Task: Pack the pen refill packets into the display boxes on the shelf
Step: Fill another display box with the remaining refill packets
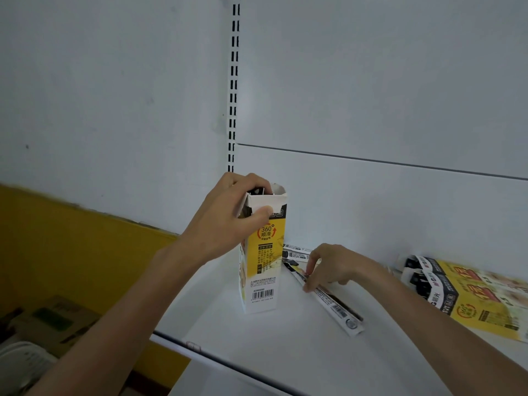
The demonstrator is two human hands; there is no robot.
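Fingers and thumb of the left hand [225, 221] are curling round the open top of the upright display box [264, 270], which is standing near the shelf's [257, 352] back edge, toward its left end. Just right of the box, the right hand [334, 267] is pinching a long refill packet [331, 302] lying flat on the shelf. Flattened boxes [474, 298] are lying at the right edge.
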